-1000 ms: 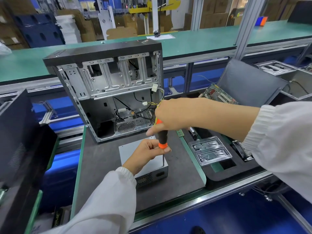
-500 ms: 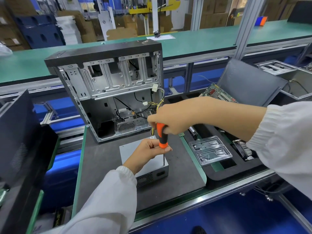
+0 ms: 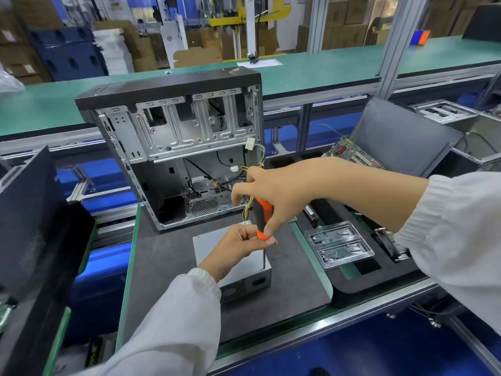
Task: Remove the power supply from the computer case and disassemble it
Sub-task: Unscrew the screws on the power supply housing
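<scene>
Right hand (image 3: 282, 196) up top, fingers (image 3: 238, 192) wrapped around the orange-and-black handle of the screwdriver (image 3: 261, 217), shaft pointing straight down onto the near right corner of the power supply (image 3: 244, 275). Left hand (image 3: 238, 246) sits just below, fingers (image 3: 250, 237) curled in against the base of the handle, pinching it where the shaft begins. The power supply lies flat on the dark mat of the worktop (image 3: 168, 280), out of the computer case (image 3: 176, 147), which stands open just behind it with yellow and black wires (image 3: 256, 161) trailing down toward the unit. To the right, a clear plastic tray (image 3: 340, 246) rests in a black foam holder, with a circuit board (image 3: 352, 153) beyond.
</scene>
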`<state>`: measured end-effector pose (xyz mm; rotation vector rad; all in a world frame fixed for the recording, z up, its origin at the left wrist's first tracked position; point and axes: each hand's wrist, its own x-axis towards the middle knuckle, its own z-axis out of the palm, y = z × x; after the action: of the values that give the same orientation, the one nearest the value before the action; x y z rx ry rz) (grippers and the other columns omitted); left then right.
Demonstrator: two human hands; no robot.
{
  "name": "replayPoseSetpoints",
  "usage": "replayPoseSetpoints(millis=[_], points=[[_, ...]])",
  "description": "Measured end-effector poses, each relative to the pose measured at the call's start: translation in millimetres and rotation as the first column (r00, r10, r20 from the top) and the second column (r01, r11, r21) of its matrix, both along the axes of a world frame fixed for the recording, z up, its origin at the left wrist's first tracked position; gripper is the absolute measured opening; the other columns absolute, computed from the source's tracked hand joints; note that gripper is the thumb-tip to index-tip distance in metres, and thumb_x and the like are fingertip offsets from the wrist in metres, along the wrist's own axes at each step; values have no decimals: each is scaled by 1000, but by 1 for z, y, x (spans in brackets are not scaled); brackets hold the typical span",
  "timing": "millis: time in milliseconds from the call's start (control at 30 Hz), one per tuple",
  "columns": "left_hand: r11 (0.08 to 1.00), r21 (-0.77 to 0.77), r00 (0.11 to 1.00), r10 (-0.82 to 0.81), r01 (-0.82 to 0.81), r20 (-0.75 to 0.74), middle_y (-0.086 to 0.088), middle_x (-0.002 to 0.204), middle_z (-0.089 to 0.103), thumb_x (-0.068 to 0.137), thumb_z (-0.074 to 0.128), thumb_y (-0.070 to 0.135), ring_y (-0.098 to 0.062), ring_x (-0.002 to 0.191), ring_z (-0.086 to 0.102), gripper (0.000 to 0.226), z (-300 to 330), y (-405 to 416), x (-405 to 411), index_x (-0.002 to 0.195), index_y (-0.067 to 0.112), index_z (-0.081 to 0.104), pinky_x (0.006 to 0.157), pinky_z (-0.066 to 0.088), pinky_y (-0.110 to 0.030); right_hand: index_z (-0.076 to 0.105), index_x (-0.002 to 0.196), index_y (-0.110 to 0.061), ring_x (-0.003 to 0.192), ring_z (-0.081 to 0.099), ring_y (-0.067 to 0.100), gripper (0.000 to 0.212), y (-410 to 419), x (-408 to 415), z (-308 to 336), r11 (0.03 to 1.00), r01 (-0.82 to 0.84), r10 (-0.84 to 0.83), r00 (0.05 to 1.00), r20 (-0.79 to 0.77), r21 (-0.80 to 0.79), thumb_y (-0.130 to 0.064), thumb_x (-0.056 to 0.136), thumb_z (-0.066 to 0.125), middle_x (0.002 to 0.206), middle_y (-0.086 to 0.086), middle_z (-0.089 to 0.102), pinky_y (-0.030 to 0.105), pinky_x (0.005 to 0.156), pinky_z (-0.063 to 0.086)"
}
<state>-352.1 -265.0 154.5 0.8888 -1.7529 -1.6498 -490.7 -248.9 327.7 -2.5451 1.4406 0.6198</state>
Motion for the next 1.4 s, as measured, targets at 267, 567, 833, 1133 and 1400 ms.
replayPoseSetpoints(millis=[267,567,833,1133,1400], points=[[1000,-21,1000,-3,4,24,-24,70,35,79,77,32,-17,64,22,11,1,0,0,79,21,77,55,22,-20,47,106,-16,83,53,24,21,-2,4,-10,995,0,-2,1000,-18,-99,-32,94,55,109,9,49,33,63,44],[1000,-18,999,-15,16,46,-12,84,61,85,73,20,-7,64,39,12,2,-1,0,78,28,76,56,30,-13,52,82,-8,51,56,20,57,5,6,-8,968,81,-89,996,-25,-236,-64,88,46,65,3,53,31,54,47],[1000,-7,998,-15,16,56,-8,83,64,85,74,17,-14,66,41,9,1,-3,-2,78,23,74,56,28,-16,38,121,-23,76,68,26,66,-2,3,0,993,115,-115,993,0,22,-62,77,65,103,6,47,37,69,57],[1000,-5,999,-16,16,52,-20,69,38,83,76,21,-26,69,21,7,2,-6,-2,77,20,76,55,22,-18,40,129,-35,86,59,24,55,-10,0,6,994,-20,22,1000,-15,106,-31,83,69,117,6,39,39,75,54],[999,-14,998,-51,52,44,-16,65,40,85,75,18,-11,59,28,11,-2,-8,-1,84,7,73,52,26,-11,48,81,-9,53,60,19,43,-2,5,-9,980,75,-87,994,-59,-185,-50,95,47,81,7,55,27,49,46]])
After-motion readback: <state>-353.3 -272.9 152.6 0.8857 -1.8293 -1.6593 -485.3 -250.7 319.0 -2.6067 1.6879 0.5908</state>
